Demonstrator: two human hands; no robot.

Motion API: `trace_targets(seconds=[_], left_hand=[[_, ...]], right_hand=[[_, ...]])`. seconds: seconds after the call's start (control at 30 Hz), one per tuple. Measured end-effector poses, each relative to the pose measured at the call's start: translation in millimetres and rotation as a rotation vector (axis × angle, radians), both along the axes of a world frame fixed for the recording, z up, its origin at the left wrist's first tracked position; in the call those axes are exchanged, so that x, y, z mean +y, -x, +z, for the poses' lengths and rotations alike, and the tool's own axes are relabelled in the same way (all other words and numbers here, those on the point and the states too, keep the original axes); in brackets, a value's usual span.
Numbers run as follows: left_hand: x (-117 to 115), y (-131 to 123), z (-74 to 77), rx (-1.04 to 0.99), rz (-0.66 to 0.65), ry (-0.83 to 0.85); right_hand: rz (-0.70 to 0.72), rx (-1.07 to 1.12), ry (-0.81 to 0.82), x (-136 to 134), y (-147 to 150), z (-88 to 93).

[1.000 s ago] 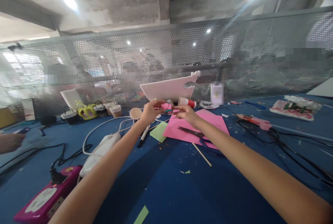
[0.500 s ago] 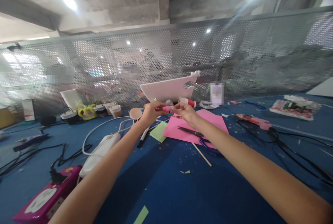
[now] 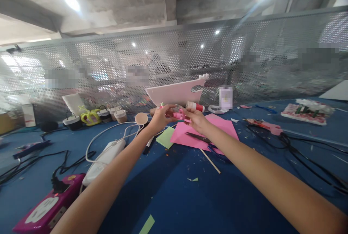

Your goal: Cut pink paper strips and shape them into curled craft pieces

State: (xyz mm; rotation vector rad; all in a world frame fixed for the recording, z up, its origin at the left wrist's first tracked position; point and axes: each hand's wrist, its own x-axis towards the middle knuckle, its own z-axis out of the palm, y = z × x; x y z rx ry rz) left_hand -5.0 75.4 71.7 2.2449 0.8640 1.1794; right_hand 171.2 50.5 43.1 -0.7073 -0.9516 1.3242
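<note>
Two bare arms reach forward above the bench (image 3: pixel 174 197), left grip (image 3: pixel 159 118) and right grip (image 3: pixel 197 120) meeting, both pinching one small pink piece (image 3: pixel 179 115); one pink sheet (image 3: pixel 220 128), one scissors (image 3: pixel 200 138) below.

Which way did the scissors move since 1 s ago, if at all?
No. The scissors lie at the same spot on the pink paper, blades pointing left as before.

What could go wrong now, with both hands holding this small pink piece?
1. The small pink piece is pinched by fingertips of the left hand and right hand; it might slip and drop among the scraps.
2. The scissors lie on the pink paper just under the right wrist; lowering that arm could hit the blades.
</note>
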Motion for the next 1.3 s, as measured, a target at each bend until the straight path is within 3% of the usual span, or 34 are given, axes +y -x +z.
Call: trace_targets(seconds=[0.3,0.67,0.93,1.1,1.3], left_hand=[[2,5,5.4,0.022,0.144,0.012],[4,8,3.0,-0.093,0.094,0.001],[2,-4,-8.4,-0.139,-0.103,0.071],[11,-4,-20.0,-0.065,-0.053,0.029],[9,-5,-19.4,0.012,-0.030,-0.121]], right_hand=[[-0.091,0.033,0.014,6,9,-12.8],[-0.047,0.076,0.106,-2,16,-11.4],[-0.021,0.076,0.049,1,12,-12.1],[0.027,0.066,0.078,0,12,-9.9],[0.044,-0.076,0.064,1,10,-6.3]])
